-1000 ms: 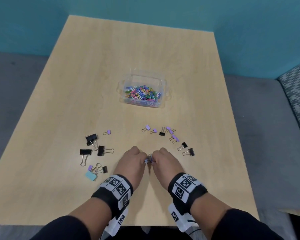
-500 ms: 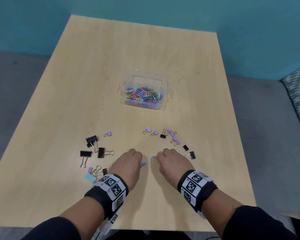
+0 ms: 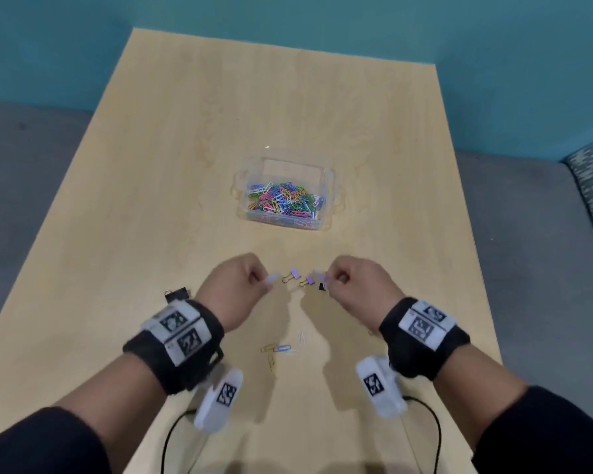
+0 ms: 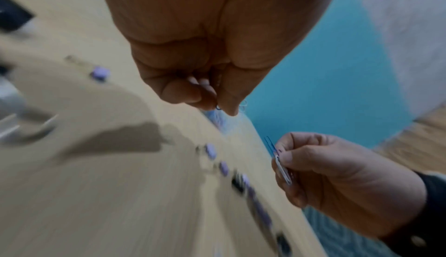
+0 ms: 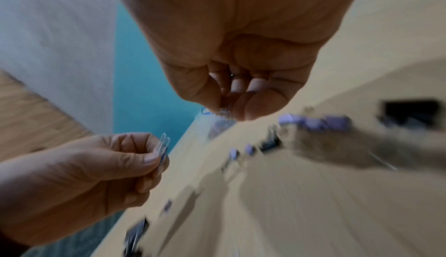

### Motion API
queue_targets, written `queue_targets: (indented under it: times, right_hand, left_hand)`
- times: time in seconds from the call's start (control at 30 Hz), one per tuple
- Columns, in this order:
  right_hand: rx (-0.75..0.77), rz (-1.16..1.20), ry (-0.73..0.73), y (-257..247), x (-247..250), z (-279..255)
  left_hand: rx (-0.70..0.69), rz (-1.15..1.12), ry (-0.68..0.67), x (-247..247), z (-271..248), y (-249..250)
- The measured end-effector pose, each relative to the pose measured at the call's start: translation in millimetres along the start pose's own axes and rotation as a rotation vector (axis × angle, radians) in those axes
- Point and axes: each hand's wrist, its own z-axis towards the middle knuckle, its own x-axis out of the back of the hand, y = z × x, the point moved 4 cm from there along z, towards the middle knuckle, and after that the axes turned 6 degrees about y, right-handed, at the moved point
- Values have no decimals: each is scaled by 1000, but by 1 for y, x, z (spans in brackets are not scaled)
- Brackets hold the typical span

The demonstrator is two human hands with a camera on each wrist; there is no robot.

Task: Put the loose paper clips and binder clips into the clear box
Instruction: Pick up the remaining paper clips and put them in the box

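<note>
The clear box [image 3: 327, 186] stands mid-table, holding a heap of coloured paper clips [image 3: 283, 200]. Both hands hover above the table short of the box. My left hand [image 3: 267, 280] pinches a few paper clips [image 5: 163, 147] between thumb and fingers. My right hand [image 3: 324, 280] pinches a few paper clips [image 4: 281, 163] the same way. Two purple binder clips [image 3: 300, 277] lie on the table between the hands. Several loose paper clips [image 3: 278, 348] lie nearer me, between the wrists. The wrist views are blurred.
A black binder clip [image 3: 177, 294] peeks out beside my left wrist; other binder clips are hidden under the hands and wrists. More purple and black binder clips [image 5: 313, 122] show blurred in the right wrist view. The table [image 3: 220, 114] meets a teal wall at the back.
Both hands have risen off the table and moved apart and forward toward the box, each carrying paper clips. Several paper clips stay where the hands were.
</note>
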Motion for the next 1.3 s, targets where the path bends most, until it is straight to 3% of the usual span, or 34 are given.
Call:
queue_targets:
  times: [0.17, 0.33, 0.47, 0.63, 0.7, 0.8, 0.9, 1.07, 1.3]
  right_hand:
    - [134, -139, 145, -59, 40, 75]
    - [142, -279, 102, -79, 44, 114]
    - [216, -288, 128, -56, 31, 74]
    - [284, -343, -227, -6, -44, -31]
    - [296, -367, -274, 5, -64, -59]
    - [304, -401, -164, 8, -79, -74]
    - [195, -370, -46, 5, -82, -72]
    - [213, -347, -46, -5, -96, -69]
    - [283, -373, -74, -7, -104, -64]
  left_hand:
    - [-81, 103, 182, 49, 79, 43]
    - [-100, 138, 169, 56, 108, 61]
    - [-179, 134, 222, 53, 59, 42]
    - [-145, 270, -191, -14, -42, -19]
    - [-150, 274, -266, -33, -64, -37]
    - [-156, 281, -221, -48, -78, -44]
    - [-164, 283, -132, -56, -81, -39]
    - [-184, 296, -57, -66, -76, -32]
    - [-82, 234, 10, -66, -71, -29]
